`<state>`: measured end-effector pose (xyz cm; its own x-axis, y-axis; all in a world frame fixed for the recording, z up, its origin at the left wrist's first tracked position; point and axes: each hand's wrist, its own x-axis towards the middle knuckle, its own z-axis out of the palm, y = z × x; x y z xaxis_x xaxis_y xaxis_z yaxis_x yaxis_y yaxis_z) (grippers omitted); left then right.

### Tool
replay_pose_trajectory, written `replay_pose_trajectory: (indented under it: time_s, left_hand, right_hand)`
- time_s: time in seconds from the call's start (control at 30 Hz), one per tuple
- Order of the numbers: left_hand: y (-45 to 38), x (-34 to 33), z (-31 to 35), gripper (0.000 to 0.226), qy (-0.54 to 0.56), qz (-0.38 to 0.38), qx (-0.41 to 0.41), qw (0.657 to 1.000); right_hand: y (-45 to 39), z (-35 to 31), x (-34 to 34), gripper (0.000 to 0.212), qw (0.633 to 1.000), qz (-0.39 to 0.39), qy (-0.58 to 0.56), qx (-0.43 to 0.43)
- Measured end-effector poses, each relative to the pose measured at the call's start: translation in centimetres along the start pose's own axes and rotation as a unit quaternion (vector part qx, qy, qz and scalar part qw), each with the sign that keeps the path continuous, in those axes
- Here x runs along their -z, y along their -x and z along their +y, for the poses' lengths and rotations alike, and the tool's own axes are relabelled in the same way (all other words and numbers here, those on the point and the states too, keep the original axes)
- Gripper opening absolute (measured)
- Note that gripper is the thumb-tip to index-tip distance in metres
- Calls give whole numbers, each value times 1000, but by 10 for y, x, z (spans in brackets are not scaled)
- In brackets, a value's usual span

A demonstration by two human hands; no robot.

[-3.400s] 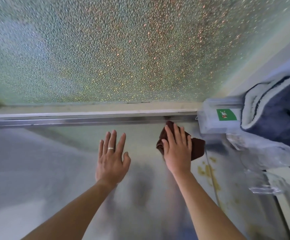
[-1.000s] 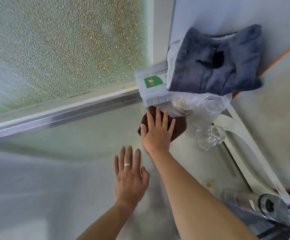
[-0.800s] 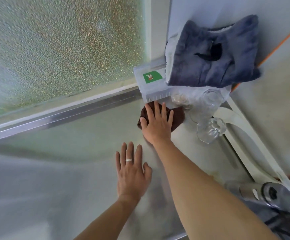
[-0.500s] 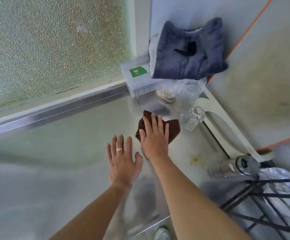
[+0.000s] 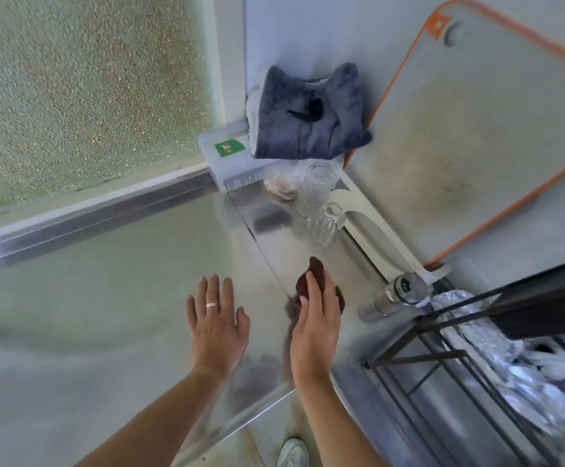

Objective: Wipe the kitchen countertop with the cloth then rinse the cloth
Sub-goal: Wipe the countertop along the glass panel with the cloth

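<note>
A dark brown cloth (image 5: pixel 315 274) lies on the shiny steel countertop (image 5: pixel 112 298), mostly covered by my right hand (image 5: pixel 315 325). That hand presses flat on it with the fingers together, pointing away from me. My left hand (image 5: pixel 217 325) rests flat on the counter just to the left, fingers spread, a ring on one finger, holding nothing. Only the cloth's far edge and right side show past my fingers.
At the back right corner stand a clear plastic box (image 5: pixel 230 160) under a folded grey towel (image 5: pixel 308 119), clear glasses (image 5: pixel 321 203) and a metal shaker (image 5: pixel 399 294). An orange-rimmed cutting board (image 5: pixel 476 123) leans on the wall. A black wire rack (image 5: pixel 443 358) stands at right.
My right hand has dragged the cloth back toward me and to the right, away from the plastic box. My left hand stays flat on the counter beside it.
</note>
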<state>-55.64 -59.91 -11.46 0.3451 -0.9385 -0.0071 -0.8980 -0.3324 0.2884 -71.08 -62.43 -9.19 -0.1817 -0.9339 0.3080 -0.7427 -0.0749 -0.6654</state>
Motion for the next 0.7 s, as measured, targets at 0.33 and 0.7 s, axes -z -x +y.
replay_pose_trajectory:
  time_s: [0.33, 0.7]
  left_hand:
    - [-1, -5, 1, 65, -16, 13, -7, 1000]
    - [-2, -2, 3, 64, -20, 7, -9, 1000]
  right_hand:
    - [-5, 32, -23, 60, 974, -16, 166, -154]
    - [-42, 11, -56, 46, 987, -133, 88, -14]
